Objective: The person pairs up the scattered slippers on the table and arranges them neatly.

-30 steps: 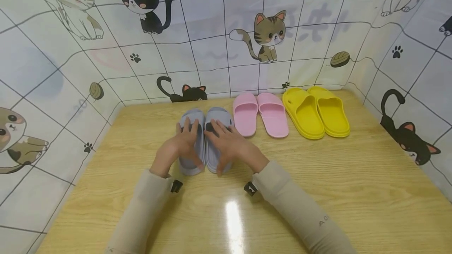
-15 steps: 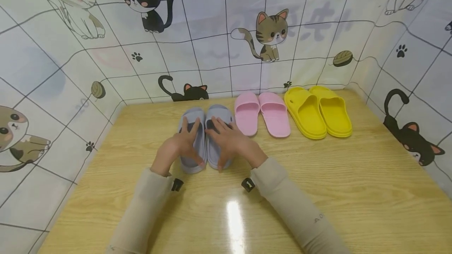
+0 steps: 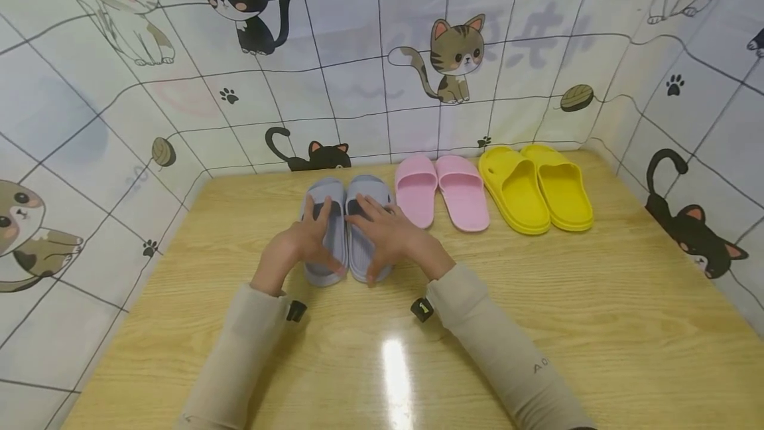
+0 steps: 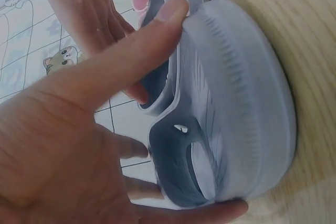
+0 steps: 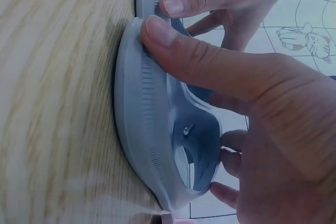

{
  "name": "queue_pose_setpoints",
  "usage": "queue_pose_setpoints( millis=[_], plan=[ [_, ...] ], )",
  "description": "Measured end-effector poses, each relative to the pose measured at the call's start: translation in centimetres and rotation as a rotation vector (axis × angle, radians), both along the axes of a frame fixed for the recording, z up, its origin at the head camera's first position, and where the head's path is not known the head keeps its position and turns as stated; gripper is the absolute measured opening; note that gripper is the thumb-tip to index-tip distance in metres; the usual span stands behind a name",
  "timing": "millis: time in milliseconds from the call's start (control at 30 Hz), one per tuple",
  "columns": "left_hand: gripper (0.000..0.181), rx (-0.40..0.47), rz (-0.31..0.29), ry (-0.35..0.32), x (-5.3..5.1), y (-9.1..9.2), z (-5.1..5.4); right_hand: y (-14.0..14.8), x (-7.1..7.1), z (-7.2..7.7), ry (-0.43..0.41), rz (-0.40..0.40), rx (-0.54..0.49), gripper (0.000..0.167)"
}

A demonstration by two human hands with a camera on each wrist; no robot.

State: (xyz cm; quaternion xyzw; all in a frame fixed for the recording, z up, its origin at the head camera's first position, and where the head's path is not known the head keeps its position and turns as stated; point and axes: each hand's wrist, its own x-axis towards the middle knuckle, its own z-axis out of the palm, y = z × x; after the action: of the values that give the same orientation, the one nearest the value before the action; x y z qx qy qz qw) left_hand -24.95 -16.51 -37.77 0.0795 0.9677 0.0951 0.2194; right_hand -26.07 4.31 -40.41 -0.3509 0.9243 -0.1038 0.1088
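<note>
Two grey slippers lie side by side on the wooden table, toes toward the wall. My left hand (image 3: pixel 298 244) spans the left grey slipper (image 3: pixel 325 189). In the left wrist view its thumb (image 4: pixel 152 30) lies on the inner heel rim, with fingers along the strap and outer side. My right hand (image 3: pixel 394 237) holds the right grey slipper (image 3: pixel 367 186) likewise. The right wrist view has that thumb (image 5: pixel 173 38) on the heel rim and fingertips at the outside of the strap. Both palms partly cover the slippers in the head view.
A pair of pink slippers (image 3: pixel 461 198) stands just right of the grey pair. Beyond it is a pair of yellow slippers (image 3: pixel 566 204). A cat-print wall (image 3: pixel 358 98) borders the wooden table (image 3: pixel 507 330) at the back and on both sides.
Both hands have slid the grey slippers a little forward toward the wall. The pink and yellow pairs stay where they were.
</note>
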Motion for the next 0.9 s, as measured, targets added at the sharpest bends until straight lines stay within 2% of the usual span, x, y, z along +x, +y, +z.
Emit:
queue_pose_setpoints(
  millis=[233, 400, 700, 900],
  plan=[
    [0.152, -0.004, -0.051, -0.003, -0.27, -0.49, -0.19, -0.07, -0.25, -0.19, 0.013, -0.003, -0.014, 0.125],
    [0.154, 0.016, -0.058, 0.0, -0.3, -0.75, -0.39, -0.1, -0.04, -0.13, 0.004, -0.019, -0.039, 0.124],
    [0.154, 0.057, -0.053, 0.019, -0.4, -0.92, -0.52, -0.24, 0.15, -0.09, -0.03, -0.094, -0.078, 0.124],
    [0.154, 0.063, -0.058, 0.034, -0.74, -0.99, -0.57, -0.22, -0.01, -0.16, 0.006, -0.101, -0.097, 0.122]
  ],
)
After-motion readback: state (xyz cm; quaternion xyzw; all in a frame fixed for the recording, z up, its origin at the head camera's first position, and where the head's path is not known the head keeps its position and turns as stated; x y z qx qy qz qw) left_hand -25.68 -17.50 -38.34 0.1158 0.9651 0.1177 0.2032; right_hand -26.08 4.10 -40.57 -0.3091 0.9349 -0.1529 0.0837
